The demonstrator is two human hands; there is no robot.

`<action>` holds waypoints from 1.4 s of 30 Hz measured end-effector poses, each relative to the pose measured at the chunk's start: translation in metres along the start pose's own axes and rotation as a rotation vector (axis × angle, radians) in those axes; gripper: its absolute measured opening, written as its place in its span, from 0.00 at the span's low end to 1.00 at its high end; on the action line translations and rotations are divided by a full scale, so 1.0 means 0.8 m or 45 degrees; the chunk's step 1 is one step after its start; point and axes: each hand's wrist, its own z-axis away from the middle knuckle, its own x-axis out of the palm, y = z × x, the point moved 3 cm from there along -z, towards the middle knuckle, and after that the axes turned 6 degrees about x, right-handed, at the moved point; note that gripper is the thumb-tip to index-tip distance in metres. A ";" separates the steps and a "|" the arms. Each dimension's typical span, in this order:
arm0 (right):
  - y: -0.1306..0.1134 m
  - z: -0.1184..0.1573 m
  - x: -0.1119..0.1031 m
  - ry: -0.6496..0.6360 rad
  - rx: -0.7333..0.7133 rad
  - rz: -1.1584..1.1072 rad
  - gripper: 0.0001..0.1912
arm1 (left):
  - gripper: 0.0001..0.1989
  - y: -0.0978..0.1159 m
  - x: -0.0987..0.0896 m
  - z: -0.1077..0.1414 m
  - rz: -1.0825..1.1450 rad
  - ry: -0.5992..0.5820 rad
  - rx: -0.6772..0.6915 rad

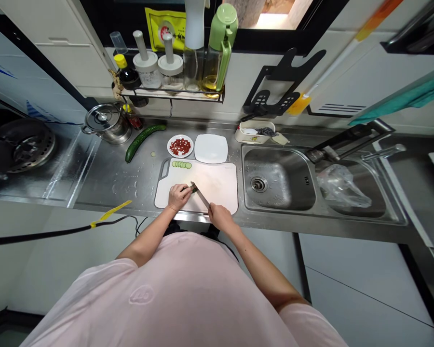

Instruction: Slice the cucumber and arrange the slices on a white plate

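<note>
My right hand (220,217) is closed around the handle of a kitchen knife (203,196), its blade angled up and left over the white cutting board (220,185). At the blade's tip, the bent fingers of my left hand (180,196) press on a short dark green piece of cucumber, mostly hidden by the fingers and blade. A row of overlapping pale green cucumber slices (182,165) lies along the board's top left. Beyond the board are a small plate of chopped red pieces (180,146) and a white square plate (211,148).
A whole cucumber (142,141) rests on the steel counter near a lidded pot (108,124). To the right is a double sink (278,178) with a plastic bag (342,185) in its second basin. A rack (173,91) holds jars and bottles above the counter.
</note>
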 end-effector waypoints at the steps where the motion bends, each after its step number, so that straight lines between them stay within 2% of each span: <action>1: 0.001 0.001 -0.001 -0.005 -0.003 0.000 0.13 | 0.14 0.000 0.001 0.000 -0.013 0.008 0.012; 9: -0.008 -0.006 -0.008 -0.032 -0.021 -0.012 0.13 | 0.12 -0.002 0.003 0.001 -0.076 0.166 0.144; 21: -0.023 -0.035 -0.004 0.047 -0.063 -0.049 0.14 | 0.12 -0.001 0.004 0.001 -0.097 0.174 0.154; 30: -0.044 -0.060 -0.011 0.058 -0.013 -0.064 0.15 | 0.13 -0.001 0.003 0.001 -0.100 0.181 0.156; 34: -0.042 -0.055 -0.011 0.045 -0.001 -0.072 0.16 | 0.13 -0.001 0.003 0.000 -0.099 0.182 0.152; 42: -0.019 -0.024 0.004 -0.003 -0.001 -0.051 0.15 | 0.12 -0.003 0.004 0.000 -0.081 0.198 0.159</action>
